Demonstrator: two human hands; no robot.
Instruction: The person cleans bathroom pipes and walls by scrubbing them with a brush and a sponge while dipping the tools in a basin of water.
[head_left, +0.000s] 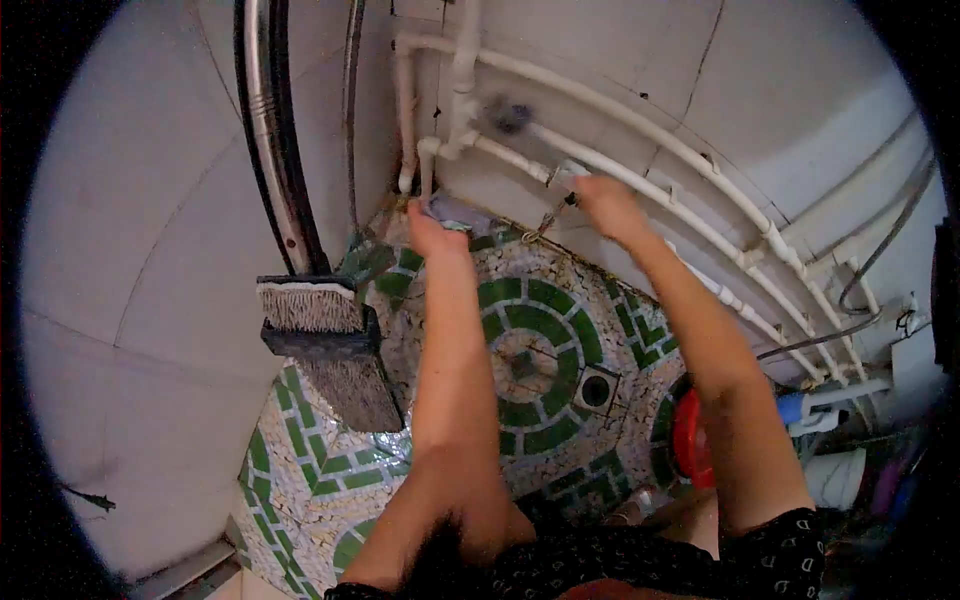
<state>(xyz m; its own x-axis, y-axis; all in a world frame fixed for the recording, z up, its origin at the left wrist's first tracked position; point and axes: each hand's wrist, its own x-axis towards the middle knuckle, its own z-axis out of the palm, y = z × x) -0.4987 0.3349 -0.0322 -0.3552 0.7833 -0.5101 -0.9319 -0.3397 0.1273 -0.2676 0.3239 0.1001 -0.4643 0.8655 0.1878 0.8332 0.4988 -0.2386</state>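
Note:
My right hand [608, 208] is closed around the pale handle of a small brush [510, 115]. Its dark round head is blurred and lies against or just in front of the white pipes [505, 155] on the wall. A cord loop [545, 225] dangles below that hand. Low in the corner, my left hand [436, 232] is by a greyish-purple thing [458, 212], perhaps a cloth or packet, and seems to grip it. Most of the left fingers are hidden.
A long-handled mop with a grey bristly head [330, 340] leans on the left wall. Green-and-white patterned tiles [545, 300] cover the wet floor, with a drain [597, 391]. A red basin [690, 440] and white bucket [835, 478] stand at right.

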